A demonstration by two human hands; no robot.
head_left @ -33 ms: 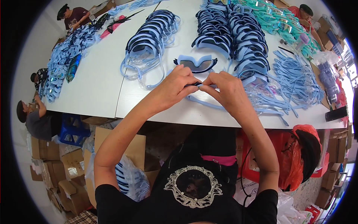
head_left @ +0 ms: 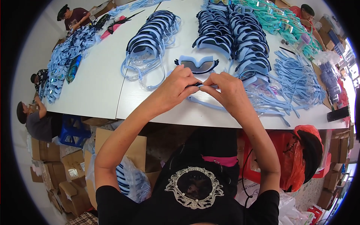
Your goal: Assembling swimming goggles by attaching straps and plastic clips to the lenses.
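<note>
My left hand [head_left: 175, 87] and my right hand [head_left: 226, 90] meet near the table's front edge. Their fingertips pinch a small dark end of a swim goggle [head_left: 196, 84], mostly hidden by the fingers. A light blue strap [head_left: 207, 103] trails from below my hands to the right; whether it joins the held piece is hidden. Just beyond my fingers lies a single goggle front [head_left: 198, 64], with a light blue rim, grey lens and dark frame. To the right, loose light blue straps [head_left: 300, 77] lie heaped, some in clear plastic.
Rows of blue goggles [head_left: 144, 47] and more stacked goggles [head_left: 252, 45] stand on the white table [head_left: 93, 97]. Green goggles [head_left: 281, 18] pile up at the back right. Another blue heap [head_left: 62, 62] covers the left end. A black cylinder [head_left: 338, 114] lies at the right edge. Several people work around.
</note>
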